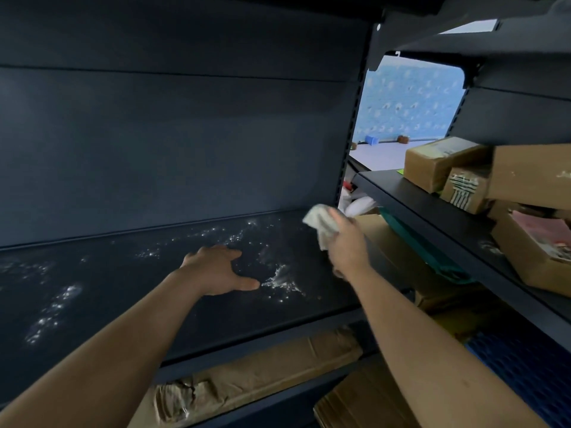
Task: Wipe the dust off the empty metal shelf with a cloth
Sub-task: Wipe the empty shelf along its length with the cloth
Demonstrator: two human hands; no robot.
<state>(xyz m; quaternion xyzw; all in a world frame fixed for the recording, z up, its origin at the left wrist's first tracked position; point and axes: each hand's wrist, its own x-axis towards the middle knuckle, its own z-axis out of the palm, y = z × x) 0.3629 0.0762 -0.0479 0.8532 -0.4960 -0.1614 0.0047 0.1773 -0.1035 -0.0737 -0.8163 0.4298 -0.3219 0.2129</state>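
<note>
Right hand (pixel 347 242) grips crumpled pale cloth (pixel 321 225) above flat dark metal shelf (pixel 123 291); left hand (pixel 217 270) spread flat beside white powdery dust (pixel 281 282). Hands apart.

You have no text, number or brand here that can be read. At the right of the frame, the upper box (pixel 438 162) carries a pale label on its top, too blurred to make out. The small box (pixel 465 188) just below it shows a green striped print, with no letters you can tell. The big box (pixel 531 177) at the far right bears a faint mark, unreadable.
</note>
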